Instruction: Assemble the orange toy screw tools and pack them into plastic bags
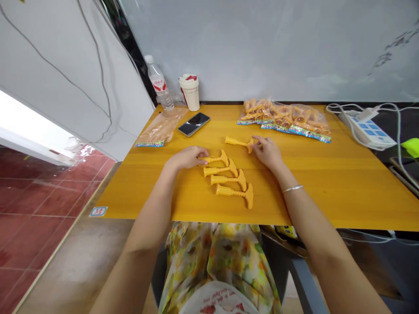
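Note:
My left hand (190,157) is closed with its fingertips around the handle end of a yellow plastic T-shaped piece (216,160). That piece is the topmost of several like it; below it in a slanting row lie another T-shaped piece (222,170), with its curved crossbar at the right, and more of the same. Higher up, my right hand (267,151) pinches the crossbar end of a separate T-shaped piece (238,142), whose flared handle points left. My fingers hide part of both held pieces.
Clear bags (283,115) of orange-yellow pieces lie at the back of the table (327,187). A flat clear bag (160,126), a phone (194,124), a water bottle (159,83) and a lidded cup (190,92) stand or lie back left. At the right is a power strip (369,128) with cables.

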Demonstrator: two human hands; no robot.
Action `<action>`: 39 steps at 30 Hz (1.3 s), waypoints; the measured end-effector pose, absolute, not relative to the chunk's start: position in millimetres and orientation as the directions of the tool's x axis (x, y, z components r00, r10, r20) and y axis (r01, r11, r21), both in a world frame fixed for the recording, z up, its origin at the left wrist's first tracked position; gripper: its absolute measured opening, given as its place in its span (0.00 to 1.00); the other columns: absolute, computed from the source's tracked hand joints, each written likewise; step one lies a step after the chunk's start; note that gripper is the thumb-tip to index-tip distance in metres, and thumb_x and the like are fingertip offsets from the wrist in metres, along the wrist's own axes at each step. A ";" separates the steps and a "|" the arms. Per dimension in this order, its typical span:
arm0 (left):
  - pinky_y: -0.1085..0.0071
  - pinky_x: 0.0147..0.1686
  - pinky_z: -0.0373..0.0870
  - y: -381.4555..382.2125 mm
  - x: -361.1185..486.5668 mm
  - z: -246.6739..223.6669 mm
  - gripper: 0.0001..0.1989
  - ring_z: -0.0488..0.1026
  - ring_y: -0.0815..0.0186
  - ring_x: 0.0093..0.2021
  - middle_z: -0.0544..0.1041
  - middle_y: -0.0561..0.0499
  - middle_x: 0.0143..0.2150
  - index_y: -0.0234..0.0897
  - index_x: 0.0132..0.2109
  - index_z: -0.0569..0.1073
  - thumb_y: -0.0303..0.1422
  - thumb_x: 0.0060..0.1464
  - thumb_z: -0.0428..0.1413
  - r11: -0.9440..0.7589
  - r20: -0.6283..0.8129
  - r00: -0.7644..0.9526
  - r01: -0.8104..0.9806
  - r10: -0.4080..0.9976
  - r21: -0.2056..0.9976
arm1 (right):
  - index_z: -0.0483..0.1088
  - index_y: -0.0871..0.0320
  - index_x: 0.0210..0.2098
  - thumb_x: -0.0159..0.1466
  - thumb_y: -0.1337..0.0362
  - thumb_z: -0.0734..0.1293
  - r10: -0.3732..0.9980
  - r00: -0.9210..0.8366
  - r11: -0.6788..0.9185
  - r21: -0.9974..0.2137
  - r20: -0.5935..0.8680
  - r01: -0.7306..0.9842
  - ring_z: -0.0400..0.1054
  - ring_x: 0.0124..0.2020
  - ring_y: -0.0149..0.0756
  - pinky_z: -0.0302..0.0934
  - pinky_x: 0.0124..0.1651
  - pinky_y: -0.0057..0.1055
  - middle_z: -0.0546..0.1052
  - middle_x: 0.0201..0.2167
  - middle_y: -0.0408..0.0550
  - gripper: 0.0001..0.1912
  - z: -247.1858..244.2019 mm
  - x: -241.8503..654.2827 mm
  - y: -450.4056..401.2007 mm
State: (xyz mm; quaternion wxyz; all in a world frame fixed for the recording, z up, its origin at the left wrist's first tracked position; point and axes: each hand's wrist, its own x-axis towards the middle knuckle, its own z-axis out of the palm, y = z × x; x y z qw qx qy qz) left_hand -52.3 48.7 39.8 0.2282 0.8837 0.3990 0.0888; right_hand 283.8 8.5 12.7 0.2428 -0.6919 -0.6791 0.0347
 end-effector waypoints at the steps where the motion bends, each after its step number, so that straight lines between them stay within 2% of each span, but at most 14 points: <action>1: 0.68 0.37 0.70 50.8 -47.1 37.1 0.12 0.76 0.61 0.35 0.81 0.49 0.36 0.40 0.43 0.79 0.39 0.52 0.61 -0.595 0.006 0.672 0.651 0.740 0.471 | 0.70 0.55 0.61 0.68 0.59 0.63 0.960 0.054 0.059 -0.387 0.274 0.920 0.72 0.43 0.45 0.67 0.48 0.41 0.75 0.47 0.57 0.23 11.6 281.1 9.5; 5: 0.68 0.38 0.71 60.2 -16.9 27.2 0.11 0.75 0.62 0.34 0.81 0.49 0.36 0.41 0.41 0.81 0.37 0.51 0.62 -0.647 0.143 0.684 0.573 0.716 0.503 | 0.74 0.55 0.57 0.70 0.59 0.62 0.962 0.020 0.077 -0.339 0.272 0.938 0.71 0.48 0.47 0.66 0.50 0.40 0.75 0.48 0.58 0.19 8.2 264.7 18.8; 9: 0.65 0.45 0.72 70.7 14.5 25.0 0.11 0.76 0.62 0.36 0.79 0.48 0.36 0.37 0.43 0.80 0.34 0.53 0.61 -0.641 0.163 0.664 0.580 0.729 0.503 | 0.74 0.54 0.58 0.71 0.58 0.61 0.951 0.051 0.071 -0.376 0.305 0.924 0.71 0.49 0.46 0.66 0.50 0.39 0.75 0.49 0.57 0.20 5.2 260.5 26.8; 13: 0.56 0.57 0.68 60.3 29.4 38.2 0.18 0.73 0.55 0.51 0.74 0.40 0.52 0.34 0.54 0.76 0.34 0.57 0.60 -0.614 0.249 0.567 0.666 0.786 0.424 | 0.72 0.56 0.59 0.71 0.58 0.59 0.941 0.074 0.088 -0.450 0.330 0.889 0.71 0.48 0.45 0.66 0.51 0.39 0.75 0.50 0.57 0.21 0.0 275.4 29.5; 16: 0.48 0.63 0.61 21.9 32.7 50.9 0.24 0.65 0.48 0.63 0.69 0.37 0.62 0.38 0.59 0.73 0.44 0.60 0.58 -0.718 0.328 0.640 0.593 0.695 0.365 | 0.73 0.59 0.57 0.71 0.58 0.58 0.931 0.098 0.106 -0.517 0.352 0.849 0.72 0.45 0.43 0.66 0.53 0.41 0.76 0.49 0.59 0.22 -6.2 288.2 33.7; 18: 0.46 0.66 0.56 -12.9 35.2 53.5 0.37 0.58 0.44 0.69 0.63 0.38 0.69 0.43 0.65 0.68 0.54 0.53 0.61 -0.823 0.222 0.818 0.435 0.530 0.365 | 0.74 0.61 0.56 0.71 0.56 0.57 0.922 0.115 0.118 -0.553 0.369 0.825 0.72 0.44 0.43 0.65 0.54 0.42 0.76 0.47 0.60 0.23 -11.0 293.6 37.7; 19: 0.41 0.67 0.52 -29.4 36.8 52.2 0.45 0.52 0.39 0.71 0.58 0.39 0.72 0.47 0.68 0.64 0.59 0.47 0.62 -0.848 0.143 0.873 0.394 0.466 0.355 | 0.74 0.61 0.56 0.71 0.55 0.57 0.919 0.119 0.124 -0.563 0.375 0.817 0.72 0.43 0.43 0.65 0.55 0.42 0.77 0.47 0.59 0.24 -13.2 295.2 39.5; 22: 0.28 0.65 0.38 -61.9 42.2 41.6 0.55 0.37 0.29 0.74 0.47 0.39 0.76 0.47 0.72 0.56 0.64 0.42 0.61 -0.876 0.020 0.906 0.403 0.422 0.265 | 0.75 0.60 0.54 0.70 0.54 0.58 0.917 0.111 0.136 -0.562 0.382 0.816 0.71 0.44 0.43 0.64 0.56 0.43 0.77 0.45 0.58 0.23 -17.6 296.4 42.5; 25: 0.24 0.63 0.30 -61.3 47.1 32.0 0.54 0.33 0.26 0.73 0.45 0.39 0.76 0.45 0.73 0.55 0.64 0.46 0.59 -0.858 0.009 0.870 0.484 0.493 0.175 | 0.75 0.61 0.54 0.70 0.56 0.59 0.920 0.097 0.140 -0.551 0.379 0.823 0.71 0.46 0.44 0.63 0.57 0.43 0.78 0.45 0.59 0.22 -18.6 295.1 42.3; 28: 0.23 0.62 0.31 -40.2 52.6 31.2 0.52 0.35 0.25 0.73 0.46 0.40 0.76 0.46 0.73 0.54 0.64 0.47 0.57 -0.820 -0.024 0.832 0.551 0.554 0.156 | 0.74 0.63 0.55 0.70 0.58 0.58 0.922 0.091 0.139 -0.541 0.376 0.829 0.70 0.48 0.44 0.61 0.59 0.42 0.78 0.48 0.61 0.22 -18.3 293.4 41.8; 35: 0.25 0.63 0.28 6.7 77.0 40.5 0.52 0.36 0.28 0.73 0.43 0.42 0.77 0.49 0.73 0.52 0.66 0.48 0.55 -0.770 -0.108 0.789 0.614 0.605 0.173 | 0.74 0.60 0.55 0.70 0.60 0.58 0.914 0.060 0.176 -0.525 0.400 0.833 0.70 0.55 0.45 0.59 0.62 0.45 0.78 0.53 0.59 0.21 -20.6 295.1 45.1; 37: 0.27 0.64 0.29 11.4 78.8 45.0 0.52 0.36 0.30 0.74 0.43 0.42 0.77 0.49 0.73 0.51 0.65 0.49 0.55 -0.770 -0.081 0.795 0.604 0.602 0.207 | 0.74 0.59 0.55 0.70 0.59 0.58 0.914 0.056 0.185 -0.537 0.401 0.823 0.70 0.54 0.46 0.59 0.61 0.47 0.78 0.53 0.58 0.20 -21.3 298.2 45.7; 39: 0.30 0.66 0.29 15.1 68.6 49.9 0.50 0.36 0.33 0.75 0.43 0.43 0.77 0.49 0.74 0.50 0.63 0.51 0.55 -0.773 0.006 0.796 0.585 0.605 0.244 | 0.74 0.59 0.55 0.70 0.59 0.58 0.914 0.061 0.187 -0.549 0.402 0.815 0.71 0.53 0.46 0.60 0.60 0.47 0.78 0.52 0.59 0.21 -22.3 302.0 46.4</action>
